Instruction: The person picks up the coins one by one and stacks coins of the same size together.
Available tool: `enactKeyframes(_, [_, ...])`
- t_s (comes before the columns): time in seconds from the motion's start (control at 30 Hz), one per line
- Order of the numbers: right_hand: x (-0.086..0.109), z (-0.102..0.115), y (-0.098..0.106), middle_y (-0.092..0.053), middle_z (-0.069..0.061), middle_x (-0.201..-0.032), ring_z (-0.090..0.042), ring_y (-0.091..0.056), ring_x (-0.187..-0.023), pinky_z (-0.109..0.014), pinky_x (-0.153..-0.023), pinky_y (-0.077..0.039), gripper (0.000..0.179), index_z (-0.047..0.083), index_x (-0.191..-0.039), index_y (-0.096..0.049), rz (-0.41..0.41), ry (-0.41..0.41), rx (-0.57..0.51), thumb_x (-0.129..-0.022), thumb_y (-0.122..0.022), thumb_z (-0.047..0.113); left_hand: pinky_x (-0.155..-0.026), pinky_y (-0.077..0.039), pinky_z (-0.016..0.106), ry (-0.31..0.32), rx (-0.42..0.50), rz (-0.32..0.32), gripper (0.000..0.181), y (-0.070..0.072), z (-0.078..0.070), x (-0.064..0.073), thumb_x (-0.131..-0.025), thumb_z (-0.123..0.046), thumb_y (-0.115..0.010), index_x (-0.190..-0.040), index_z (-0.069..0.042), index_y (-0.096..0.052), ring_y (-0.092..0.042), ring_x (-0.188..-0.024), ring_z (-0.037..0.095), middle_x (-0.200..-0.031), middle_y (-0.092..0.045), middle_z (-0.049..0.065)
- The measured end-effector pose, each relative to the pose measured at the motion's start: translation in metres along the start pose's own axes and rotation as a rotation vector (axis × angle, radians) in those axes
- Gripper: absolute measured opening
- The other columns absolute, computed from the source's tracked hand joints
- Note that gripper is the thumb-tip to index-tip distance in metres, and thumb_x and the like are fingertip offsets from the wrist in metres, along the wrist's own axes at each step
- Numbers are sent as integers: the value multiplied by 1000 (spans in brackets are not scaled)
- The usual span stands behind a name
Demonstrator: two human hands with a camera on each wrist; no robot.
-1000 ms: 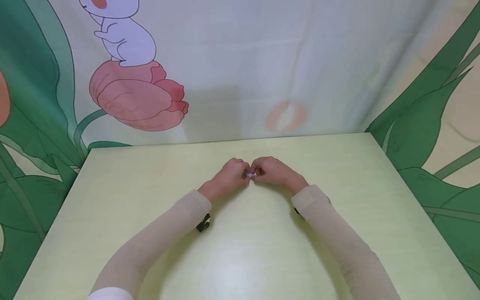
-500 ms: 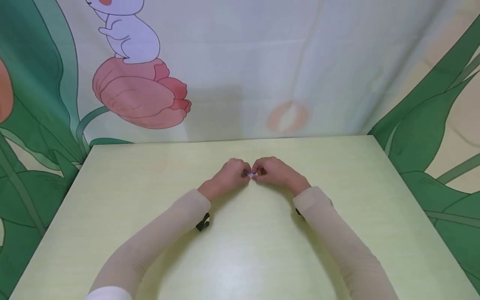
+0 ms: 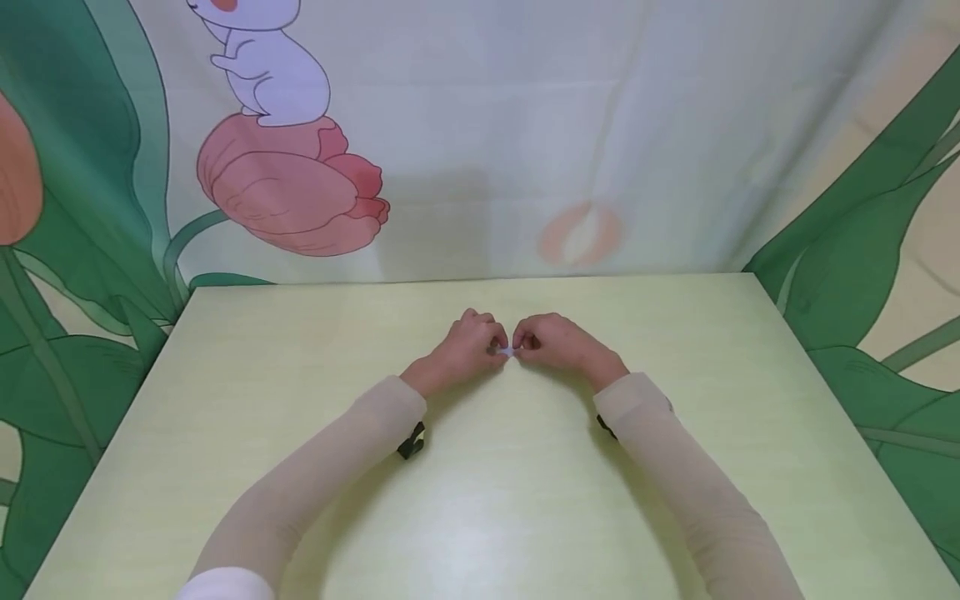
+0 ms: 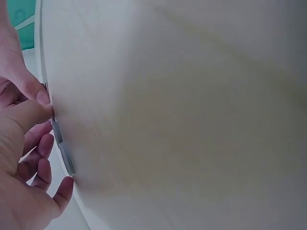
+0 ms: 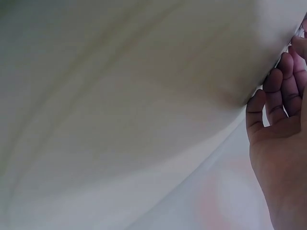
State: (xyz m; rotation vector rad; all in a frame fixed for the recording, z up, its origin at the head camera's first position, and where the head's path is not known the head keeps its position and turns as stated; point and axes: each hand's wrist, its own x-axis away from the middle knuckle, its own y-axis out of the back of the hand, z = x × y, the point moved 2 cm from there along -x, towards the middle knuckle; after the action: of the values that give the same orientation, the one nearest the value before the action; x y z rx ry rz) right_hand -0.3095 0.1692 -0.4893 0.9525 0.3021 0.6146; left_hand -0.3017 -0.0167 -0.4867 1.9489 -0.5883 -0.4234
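Note:
Near the far middle of the table, in the head view, a small pale, whitish-lilac piece lies between my two hands; it is too small to tell its kind. My left hand pinches it from the left with thumb and forefinger. From the right, the thumb and forefinger of my right hand pinch its other end. In the left wrist view, thin flat grey pieces lie low on the table under the fingers of my left hand. In the right wrist view, the fingers of my right hand hide most of what they touch.
Both hands work over a pale yellow-green table. Behind it hangs a printed cloth with a rabbit, a pink flower and green leaves. A black strap part shows under the left sleeve cuff.
The whole view has shifted a little, so the table and hands appear slightly farther right. The fingers of my left hand have lifted slightly, and both hands stay at the pale piece.

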Motion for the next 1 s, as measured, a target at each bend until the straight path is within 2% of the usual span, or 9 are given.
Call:
enactKeyframes(0.2, [-3,-1,-1,-62,2,-81,-12,-55,-77,-28,-75,-47,6,9,-100,-71,-21,12,-13,-94,-70,11,-81,-44,40,4,-27,-18,17,-2,4,-3,-92,-25,-77,-101,-10,-76,-50,-96,25,-101,-65,3])
enactKeyframes(0.4, [-4,-2,0,-61,2,-80,-12,-54,-77,-27,-75,-47,5,9,-99,-71,-16,15,5,-94,-70,10,-81,-43,41,13,-14,-19,17,-2,2,-5,-93,-26,-76,-101,-11,-76,-49,-96,26,-102,-65,4])
enactKeyframes(0.6, [-5,-2,-4,-61,1,-81,-12,-54,-78,-28,-76,-47,6,9,-100,-71,-14,16,4,-94,-69,10,-83,-44,41,35,-16,-3,20,-1,2,0,-94,-26,-75,-105,-10,-76,-50,-98,27,-107,-66,5])
enactKeyframes(0.77, [-6,0,-6,-66,1,-88,-14,-57,-81,-29,-80,-48,13,10,-99,-71,-24,16,-28,-94,-61,4,-87,-46,44,56,-15,-15,26,-1,7,4,-95,-30,-74,-110,-9,-75,-52,-102,27,-110,-65,6])
enactKeyframes(1.0, [-4,-1,-2,-67,-2,-97,-18,-58,-88,-33,-84,-49,15,8,-102,-70,-108,17,13,-94,-57,5,-83,-50,44,10,-84,-47,23,11,6,15,-96,-24,-72,-111,-7,-74,-56,-99,28,-108,-66,7])
